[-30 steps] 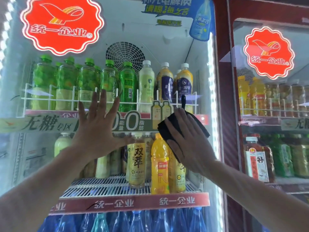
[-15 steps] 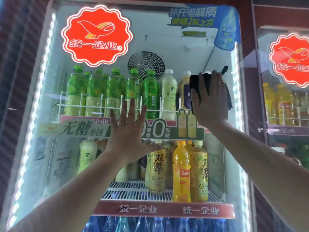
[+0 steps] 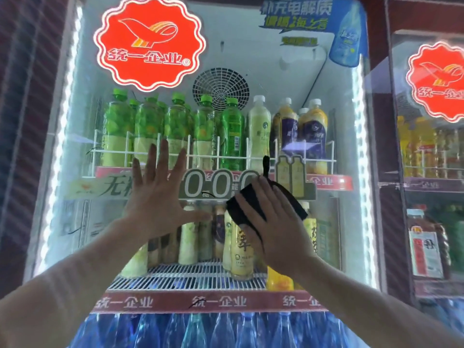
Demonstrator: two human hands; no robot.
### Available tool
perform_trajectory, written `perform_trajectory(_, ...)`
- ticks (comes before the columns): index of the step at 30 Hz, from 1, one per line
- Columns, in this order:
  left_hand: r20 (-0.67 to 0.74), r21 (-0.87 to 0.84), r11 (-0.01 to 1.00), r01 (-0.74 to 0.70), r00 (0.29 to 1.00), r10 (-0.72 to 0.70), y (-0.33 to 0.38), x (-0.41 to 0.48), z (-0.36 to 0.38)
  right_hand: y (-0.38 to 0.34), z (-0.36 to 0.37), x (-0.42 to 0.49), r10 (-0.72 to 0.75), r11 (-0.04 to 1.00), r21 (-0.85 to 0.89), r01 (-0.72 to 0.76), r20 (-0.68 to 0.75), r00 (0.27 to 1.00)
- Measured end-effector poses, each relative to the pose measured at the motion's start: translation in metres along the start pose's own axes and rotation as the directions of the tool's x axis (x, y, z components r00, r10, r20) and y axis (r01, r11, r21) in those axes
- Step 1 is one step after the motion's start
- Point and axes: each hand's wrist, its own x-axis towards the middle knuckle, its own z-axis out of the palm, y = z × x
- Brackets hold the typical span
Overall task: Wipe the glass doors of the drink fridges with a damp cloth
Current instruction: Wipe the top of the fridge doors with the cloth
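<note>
The left forearm [image 3: 62, 285] and right forearm [image 3: 364, 297] rise from the near bottom corners toward the fridge. The left hand [image 3: 155, 204] lies flat on the glass door [image 3: 276, 79], all 5 fingers straight and spread, holding nothing. Just right of it, the right hand [image 3: 276, 222] has its fingers straight and slightly fanned, pressing a cloth [image 3: 241, 213] against the same pane. The cloth is black and folded into a pad. Its edges show on both sides of the fingers, and a thin strip sticks up above the fingertips. It sits at mid-height of the door, a little right of centre, in front of the green shelf sign [image 3: 218, 187].

The glass is clear, with a red scalloped logo sticker [image 3: 150, 43] at upper left and a blue drink sticker [image 3: 344, 38] at upper right. Behind it, green-capped bottles [image 3: 175, 126] stand in a white wire rack [image 3: 216, 156], yellow bottles [image 3: 241, 252] stand on the shelf below, and blue water bottles [image 3: 195, 330] fill the bottom. A round fan grille [image 3: 221, 89] sits on the far back wall. To the right stands a 2nd fridge [image 3: 426, 197].
</note>
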Motion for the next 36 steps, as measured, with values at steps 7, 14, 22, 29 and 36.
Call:
perform_trajectory(7,0.001,-0.008,1.000,-0.018,1.000,0.018,-0.004,0.000,0.005,0.052,-0.016,0.035,-0.252,0.961,-0.086,0.264,0.134,0.958)
perform_trajectory(14,-0.010,-0.010,1.000,-0.030,1.000,0.029,-0.007,-0.002,0.005,0.072,-0.025,0.122,0.342,0.940,0.024,-0.341,-0.018,0.940)
perform_trajectory(22,0.053,0.078,0.991,-0.112,0.993,0.108,-0.026,-0.008,-0.004,-0.009,-0.009,0.116,0.555,0.831,0.095,-0.548,-0.083,0.828)
perform_trajectory(29,0.029,0.082,0.996,-0.034,0.999,0.032,-0.051,-0.026,0.004,-0.095,0.000,0.075,0.335,0.939,0.082,-0.333,-0.008,0.942)
perform_trajectory(36,-0.009,0.063,0.996,-0.057,0.998,0.058,-0.056,-0.026,0.010,-0.076,0.005,0.052,-0.059,0.998,0.032,0.057,0.085,0.995)
